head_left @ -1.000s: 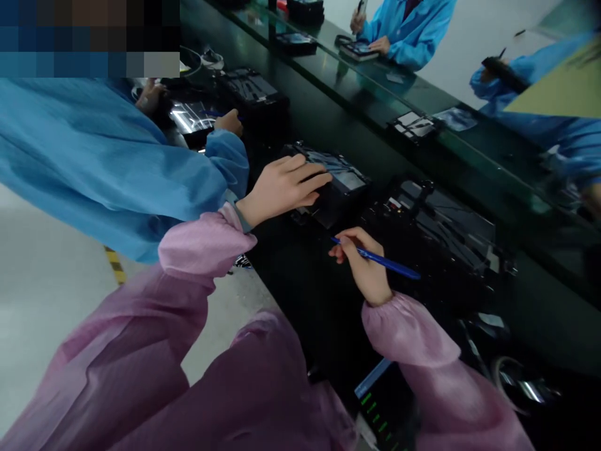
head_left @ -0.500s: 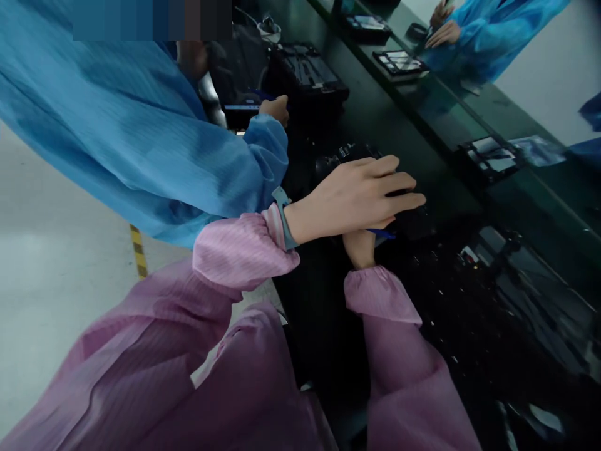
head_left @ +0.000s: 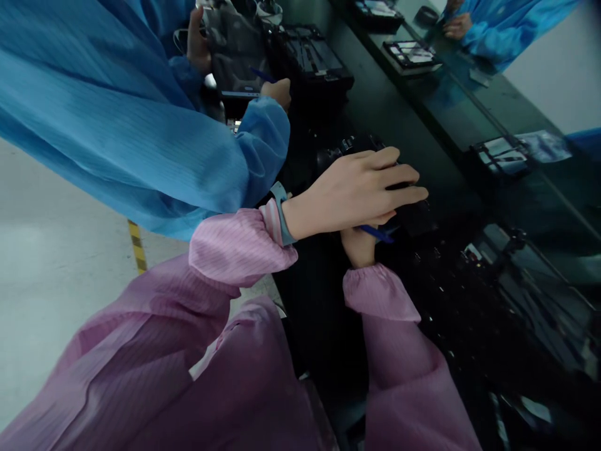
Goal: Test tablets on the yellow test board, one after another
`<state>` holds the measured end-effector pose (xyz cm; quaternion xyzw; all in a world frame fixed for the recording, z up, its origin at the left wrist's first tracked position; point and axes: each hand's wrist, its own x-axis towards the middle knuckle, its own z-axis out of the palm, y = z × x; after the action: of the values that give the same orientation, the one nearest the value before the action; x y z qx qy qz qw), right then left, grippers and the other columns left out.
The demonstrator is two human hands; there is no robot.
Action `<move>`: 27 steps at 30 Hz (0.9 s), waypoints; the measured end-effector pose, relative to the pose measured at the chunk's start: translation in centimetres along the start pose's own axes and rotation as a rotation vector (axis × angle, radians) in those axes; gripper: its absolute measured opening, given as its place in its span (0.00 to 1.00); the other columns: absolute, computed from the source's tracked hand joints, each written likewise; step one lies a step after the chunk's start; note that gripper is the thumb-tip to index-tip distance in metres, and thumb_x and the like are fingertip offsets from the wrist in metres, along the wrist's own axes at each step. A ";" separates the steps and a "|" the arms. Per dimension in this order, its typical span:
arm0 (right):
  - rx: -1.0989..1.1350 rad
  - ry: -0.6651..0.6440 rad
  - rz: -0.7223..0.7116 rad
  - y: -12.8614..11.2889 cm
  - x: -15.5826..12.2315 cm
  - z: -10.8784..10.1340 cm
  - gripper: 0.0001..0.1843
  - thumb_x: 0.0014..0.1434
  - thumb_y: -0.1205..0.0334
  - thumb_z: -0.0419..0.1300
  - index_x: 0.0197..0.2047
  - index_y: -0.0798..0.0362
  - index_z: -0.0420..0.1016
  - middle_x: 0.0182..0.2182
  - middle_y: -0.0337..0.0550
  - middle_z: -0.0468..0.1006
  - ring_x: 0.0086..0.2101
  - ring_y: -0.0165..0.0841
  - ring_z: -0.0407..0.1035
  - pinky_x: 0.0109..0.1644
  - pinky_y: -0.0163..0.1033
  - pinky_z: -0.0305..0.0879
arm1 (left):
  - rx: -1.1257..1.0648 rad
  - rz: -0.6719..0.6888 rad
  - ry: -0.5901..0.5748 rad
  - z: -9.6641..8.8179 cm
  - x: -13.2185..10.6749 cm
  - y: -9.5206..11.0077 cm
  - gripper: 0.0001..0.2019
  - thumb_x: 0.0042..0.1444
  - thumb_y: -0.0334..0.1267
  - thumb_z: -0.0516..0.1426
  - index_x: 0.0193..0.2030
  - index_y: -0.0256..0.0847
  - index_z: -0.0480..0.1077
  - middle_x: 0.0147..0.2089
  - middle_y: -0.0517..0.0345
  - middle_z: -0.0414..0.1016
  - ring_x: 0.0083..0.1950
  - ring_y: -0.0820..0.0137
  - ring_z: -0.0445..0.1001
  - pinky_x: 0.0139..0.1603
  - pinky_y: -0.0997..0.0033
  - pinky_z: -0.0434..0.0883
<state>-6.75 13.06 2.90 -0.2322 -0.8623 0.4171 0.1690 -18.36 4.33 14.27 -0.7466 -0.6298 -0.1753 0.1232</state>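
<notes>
My left hand [head_left: 359, 188] lies over a black device [head_left: 413, 216] on the dark workbench [head_left: 375, 106], with its fingers wrapped round the device's top. Beneath that hand sits my right hand [head_left: 359, 244], mostly hidden. It is closed on a blue pen [head_left: 378, 233], whose shaft pokes out to the right. Both arms wear pink sleeves, and a blue-grey wrist strap [head_left: 282, 213] circles my left wrist.
A co-worker in a blue coat [head_left: 141, 125] stands close on my left, with hands on a tablet-like device [head_left: 237, 62]. Black fixtures [head_left: 310, 56] and trays [head_left: 410, 53] line the bench. Another blue-sleeved person [head_left: 498, 25] works across it. A yellow floor stripe [head_left: 136, 244] runs below.
My right hand with the pen has moved left and under my left hand. My left hand has closed round the black device. The view has swung toward the left.
</notes>
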 end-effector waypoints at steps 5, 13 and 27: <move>-0.341 -0.185 -0.255 -6.4 -7.2 -3.3 0.06 0.59 0.66 0.53 0.32 0.48 0.70 0.26 0.40 0.74 0.28 0.33 0.70 0.34 0.38 0.66 | -0.007 0.012 0.154 2.7 -2.9 0.7 0.18 0.66 0.38 0.48 0.60 0.43 0.66 0.61 0.52 0.70 0.53 0.61 0.70 0.50 0.58 0.71; -0.292 -0.062 -0.196 -10.3 -9.5 -8.5 0.08 0.60 0.66 0.55 0.39 0.43 0.72 0.26 0.36 0.76 0.24 0.31 0.71 0.28 0.37 0.68 | -0.023 -0.187 0.174 9.7 -9.8 4.9 0.20 0.62 0.30 0.53 0.61 0.43 0.66 0.63 0.47 0.69 0.37 0.66 0.72 0.36 0.63 0.74; 0.185 0.121 0.148 -2.6 3.7 -1.4 0.16 0.63 0.51 0.54 0.29 0.53 0.69 0.16 0.32 0.67 0.17 0.24 0.63 0.22 0.29 0.59 | -0.175 -0.449 0.202 10.4 -10.7 6.4 0.22 0.60 0.34 0.56 0.62 0.42 0.66 0.64 0.48 0.67 0.41 0.64 0.67 0.41 0.63 0.71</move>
<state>-9.84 14.60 6.18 -0.3033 -0.7890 0.4914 0.2100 -12.50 -2.17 0.59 -0.5747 -0.7467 -0.3256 0.0784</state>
